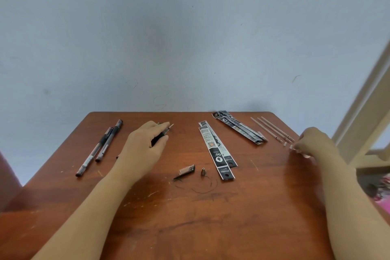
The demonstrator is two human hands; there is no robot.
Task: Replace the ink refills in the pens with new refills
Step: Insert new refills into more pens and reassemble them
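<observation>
while the left hand (145, 143) curls its fingers and thumb round a pen (167, 130) with a black grip, holding it low over the far part of the table (190, 217) with its thin point aimed to the right, the right hand (314, 143) sits near the table's right edge, blurred, its fingertips lowered toward the wood. i cannot tell whether that hand pinches anything. just beside its fingertips lie two tiny pale caps (285, 144), at the near ends of three bare refills (272, 129) that lie side by side, running away toward the far right corner. two refill packets (217, 150) lie overlapping in the middle of the table, lengthwise, and a second stack of packets (238, 127) lies slanted between them and the bare refills. near the packets' close end lie a pen cap (186, 170) and, just right of it, a small metal tip cone (203, 172) standing on its wide end, apart from the cap. well to the left, two more pens (101, 145) lie together, touching along part of their length. behind the table rises a pale blue wall (190, 38).
</observation>
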